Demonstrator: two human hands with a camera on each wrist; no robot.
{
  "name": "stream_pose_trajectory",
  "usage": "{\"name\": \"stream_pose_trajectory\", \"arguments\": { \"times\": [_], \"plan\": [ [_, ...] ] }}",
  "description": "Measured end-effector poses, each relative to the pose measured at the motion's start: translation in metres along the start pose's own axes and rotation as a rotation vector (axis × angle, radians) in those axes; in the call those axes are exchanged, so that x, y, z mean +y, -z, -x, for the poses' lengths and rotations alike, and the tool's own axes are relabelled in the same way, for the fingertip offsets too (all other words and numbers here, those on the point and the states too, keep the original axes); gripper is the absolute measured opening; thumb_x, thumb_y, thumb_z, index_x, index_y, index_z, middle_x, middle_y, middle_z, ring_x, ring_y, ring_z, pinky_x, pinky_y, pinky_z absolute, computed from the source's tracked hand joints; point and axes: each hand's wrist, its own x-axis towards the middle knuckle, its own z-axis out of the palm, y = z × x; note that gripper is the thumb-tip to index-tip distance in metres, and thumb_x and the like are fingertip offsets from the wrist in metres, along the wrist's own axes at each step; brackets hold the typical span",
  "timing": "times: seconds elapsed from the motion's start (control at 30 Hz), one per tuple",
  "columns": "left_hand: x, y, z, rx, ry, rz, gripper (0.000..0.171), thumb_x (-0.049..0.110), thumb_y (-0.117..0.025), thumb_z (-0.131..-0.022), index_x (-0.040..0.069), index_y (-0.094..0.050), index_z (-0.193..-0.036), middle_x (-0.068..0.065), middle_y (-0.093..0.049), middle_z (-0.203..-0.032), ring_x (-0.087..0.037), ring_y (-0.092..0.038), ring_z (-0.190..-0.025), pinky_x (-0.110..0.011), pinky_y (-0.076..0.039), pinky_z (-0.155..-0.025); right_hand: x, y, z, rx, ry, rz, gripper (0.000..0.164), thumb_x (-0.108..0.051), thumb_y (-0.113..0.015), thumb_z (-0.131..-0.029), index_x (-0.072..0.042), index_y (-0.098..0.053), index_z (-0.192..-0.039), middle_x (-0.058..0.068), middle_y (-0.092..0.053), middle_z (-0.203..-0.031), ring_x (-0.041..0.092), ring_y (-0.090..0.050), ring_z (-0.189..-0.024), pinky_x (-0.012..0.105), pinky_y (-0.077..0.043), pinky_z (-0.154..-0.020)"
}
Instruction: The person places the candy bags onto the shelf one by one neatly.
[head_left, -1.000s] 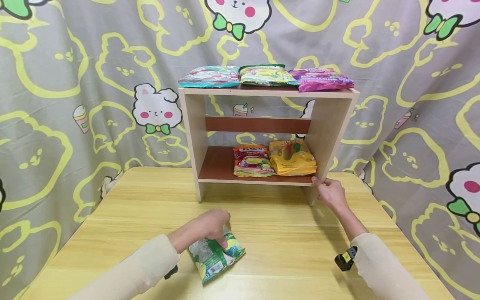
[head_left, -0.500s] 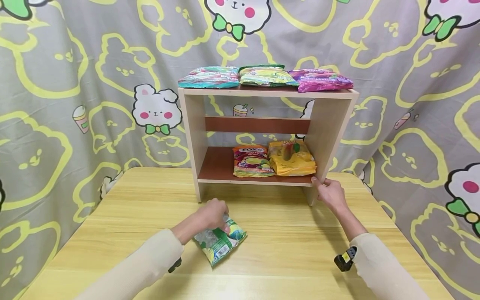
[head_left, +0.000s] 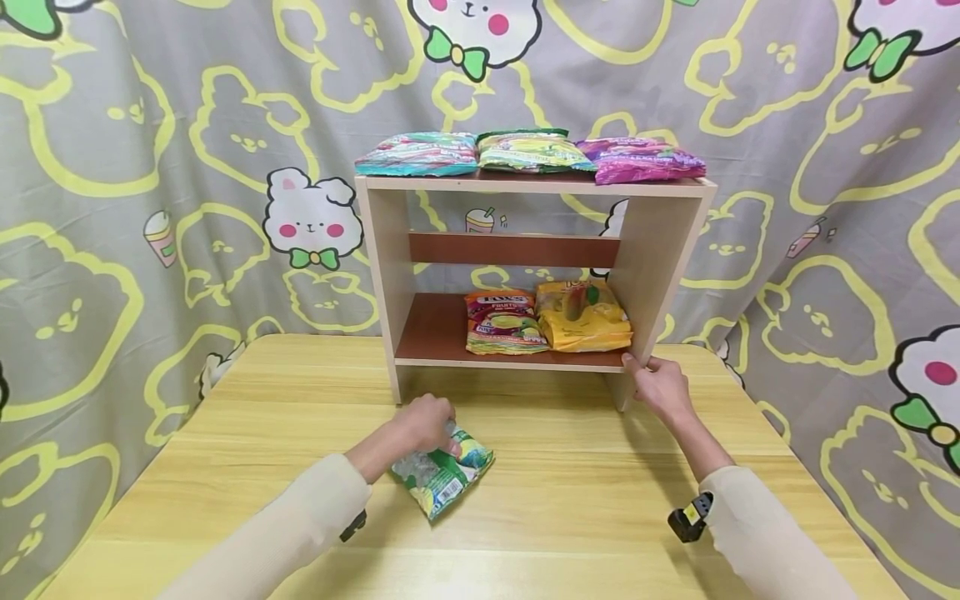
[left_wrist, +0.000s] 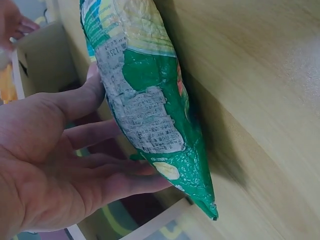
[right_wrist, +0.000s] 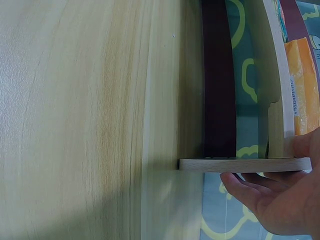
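Note:
My left hand (head_left: 427,425) grips a green and yellow snack bag (head_left: 442,479) by its far edge, low over the table in front of the shelf. In the left wrist view, the thumb and fingers pinch the bag (left_wrist: 150,100), which has a torn white label and hangs tilted. My right hand (head_left: 660,385) holds the right side panel of a small wooden shelf (head_left: 510,364) at the level of its lower board. The right wrist view has the thumb at the inner side and the fingers (right_wrist: 245,190) behind the panel (right_wrist: 245,165).
On the lower board lie a red-orange bag (head_left: 504,323) and a yellow bag (head_left: 585,321), right of centre. Teal (head_left: 420,154), green-yellow (head_left: 532,152) and purple (head_left: 645,158) bags line the top. A patterned curtain (head_left: 225,167) hangs behind the wooden table (head_left: 562,517).
My left hand has carried the green bag slightly forward, away from me and closer to the shelf. The right hand stays at the side panel.

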Motion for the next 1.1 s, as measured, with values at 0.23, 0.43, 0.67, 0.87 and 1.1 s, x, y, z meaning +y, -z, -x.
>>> {"name": "stream_pose_trajectory", "arguments": {
  "times": [0.23,0.43,0.67,0.87,1.1],
  "plan": [
    [0.006,0.002,0.013,0.043,-0.065,-0.061,0.048,0.036,-0.079,-0.076,0.003,-0.067,-0.109,-0.009,-0.068,-0.104,-0.025,-0.064,-0.089,-0.042,-0.054,-0.075,0.000,0.000,0.000,-0.001,0.003,-0.010,0.062,-0.054,-0.046,-0.093,-0.003,-0.061,-0.125,0.027,-0.064,-0.111,0.033,-0.070,-0.081,0.031,-0.046,-0.063],
    [0.012,0.001,0.025,0.084,-0.106,-0.100,0.032,0.033,-0.077,-0.079,0.005,-0.068,-0.092,-0.002,-0.063,-0.077,-0.016,-0.059,-0.069,-0.035,-0.051,-0.061,0.000,0.000,0.000,0.002,0.001,-0.009,0.062,-0.054,-0.046,-0.093,-0.002,-0.062,-0.123,0.027,-0.063,-0.112,0.032,-0.070,-0.081,0.031,-0.046,-0.062],
    [0.028,-0.003,0.046,0.038,-0.064,-0.139,0.040,0.047,-0.072,-0.080,0.011,-0.057,-0.069,0.000,-0.053,-0.066,-0.012,-0.045,-0.059,-0.030,-0.045,-0.050,0.000,0.000,0.001,-0.002,-0.004,-0.008,0.063,-0.055,-0.045,-0.093,-0.002,-0.061,-0.124,0.028,-0.063,-0.113,0.032,-0.070,-0.080,0.033,-0.047,-0.064],
    [0.038,-0.011,0.055,-0.008,-0.034,-0.204,0.068,0.063,-0.071,-0.067,-0.001,-0.064,-0.089,-0.010,-0.063,-0.086,-0.021,-0.058,-0.075,-0.037,-0.053,-0.061,0.000,0.000,0.000,-0.011,-0.003,-0.017,0.064,-0.055,-0.045,-0.093,-0.003,-0.061,-0.125,0.028,-0.060,-0.118,0.031,-0.070,-0.080,0.037,-0.048,-0.070],
    [0.040,-0.019,0.055,0.002,0.017,-0.272,0.110,0.067,-0.074,-0.059,-0.012,-0.046,-0.130,-0.027,-0.061,-0.114,-0.039,-0.061,-0.104,-0.047,-0.055,-0.077,0.000,0.000,0.000,0.002,0.006,-0.009,0.063,-0.053,-0.046,-0.093,-0.001,-0.061,-0.124,0.028,-0.063,-0.112,0.026,-0.071,-0.073,0.033,-0.047,-0.065]
  ]
}}
